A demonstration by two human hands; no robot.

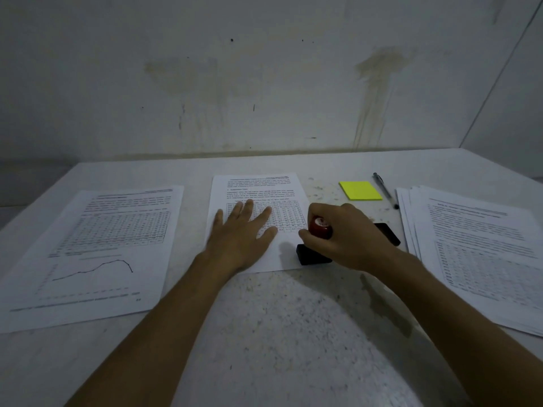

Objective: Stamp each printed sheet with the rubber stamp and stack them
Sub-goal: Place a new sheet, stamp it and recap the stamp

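The rubber stamp [318,240] stood at the lower right corner of the middle sheet [255,201], its dark base lying across the paper's right edge with its long side running roughly left to right, and its red handle rising upright into the right hand [346,233]. That hand was curled around the handle, gripping it from the right side, so the stamp sat directly under it and well nearer to it than to the other hand. The left hand [241,233] lay flat on the same sheet just to the left of the stamp, fingers straight and spread over the printed grid, holding the paper down without grasping anything. Whether the base was pressed fully onto the paper could not be told. On the table [264,333], a single printed sheet [97,248] lay well apart to the left, and a fanned pile of sheets [476,248] lay to the right, beyond a dark ink pad [390,233] partly hidden behind the right hand.
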